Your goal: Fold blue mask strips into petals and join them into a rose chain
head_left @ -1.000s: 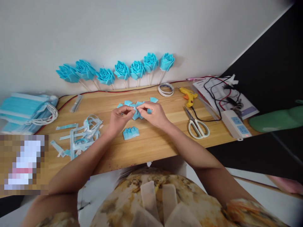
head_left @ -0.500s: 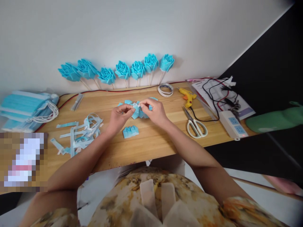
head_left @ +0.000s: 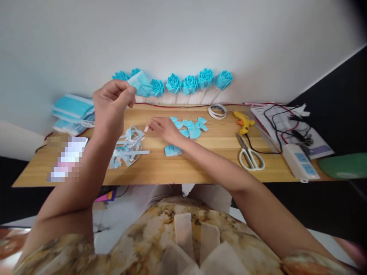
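Raised above the table, my left hand pinches a folded blue fabric petal between thumb and fingers. Lower down, my right hand is beside the pile of blue and white mask scraps. Its fingertips are closed on a small whitish strip, whose material I cannot make out. Several loose blue petals lie on the table right of that hand. Below the wrist rests a row of overlapped petals, partly covered by my forearm.
Blue flowers on sticks lean along the wall. A tape roll, yellow glue gun, white-handled scissors and power strip lie to the right. A stack of masks and a blurred-out phone are at left.
My left hand has risen with a petal, away from the loose petals. My right hand has moved left to the scraps with a small strip. The view has shifted left.
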### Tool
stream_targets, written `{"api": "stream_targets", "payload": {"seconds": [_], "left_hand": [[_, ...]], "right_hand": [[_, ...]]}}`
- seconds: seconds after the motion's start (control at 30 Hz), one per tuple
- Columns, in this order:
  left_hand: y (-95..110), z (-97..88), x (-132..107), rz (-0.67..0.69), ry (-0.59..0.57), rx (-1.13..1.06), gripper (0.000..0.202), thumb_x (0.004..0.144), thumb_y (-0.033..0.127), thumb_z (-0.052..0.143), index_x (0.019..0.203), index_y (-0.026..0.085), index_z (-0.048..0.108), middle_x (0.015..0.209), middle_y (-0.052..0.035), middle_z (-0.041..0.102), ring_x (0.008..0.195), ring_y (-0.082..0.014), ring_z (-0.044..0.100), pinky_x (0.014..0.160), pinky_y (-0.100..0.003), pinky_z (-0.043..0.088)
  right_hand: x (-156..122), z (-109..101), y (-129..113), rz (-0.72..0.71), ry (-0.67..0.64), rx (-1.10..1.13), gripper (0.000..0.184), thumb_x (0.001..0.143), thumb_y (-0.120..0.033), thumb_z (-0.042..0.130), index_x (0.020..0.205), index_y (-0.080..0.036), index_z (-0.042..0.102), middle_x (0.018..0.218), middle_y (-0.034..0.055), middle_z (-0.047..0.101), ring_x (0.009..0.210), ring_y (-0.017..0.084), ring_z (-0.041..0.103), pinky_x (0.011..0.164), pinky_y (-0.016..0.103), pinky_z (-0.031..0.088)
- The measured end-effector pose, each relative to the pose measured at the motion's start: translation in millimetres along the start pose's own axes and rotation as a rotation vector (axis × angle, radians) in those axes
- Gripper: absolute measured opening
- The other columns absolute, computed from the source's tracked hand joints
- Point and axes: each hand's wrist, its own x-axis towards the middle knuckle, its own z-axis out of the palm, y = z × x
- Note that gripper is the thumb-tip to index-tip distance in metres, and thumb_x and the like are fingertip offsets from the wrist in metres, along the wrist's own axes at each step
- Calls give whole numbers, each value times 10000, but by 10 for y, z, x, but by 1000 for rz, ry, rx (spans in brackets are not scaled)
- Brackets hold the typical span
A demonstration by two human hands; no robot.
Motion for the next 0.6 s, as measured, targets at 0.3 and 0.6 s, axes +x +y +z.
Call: {"api": "stream_targets", "payload": {"seconds": [0.3,0.6], "left_hand": [[-283,-344,-450,-317,-37,-40,223,755,347,778,645,195,657,588,19,540,576,-110,449,591,-266,381],[-376,-7,-558,-396,-173,-122,257,724,378,809,632,195,652,569,29,517,565,-104,404,592,-275,332]], "right_hand": [[73,130,22,-45,-45,36,295,896,-146,444,994,-186,719,1025,59,777,958,191,691,916,350,508],[-281,-447,-166,169,118,545,307,897,-476,651,1059,-237,754,1029,23,767,938,141,690,886,280,527]]}}
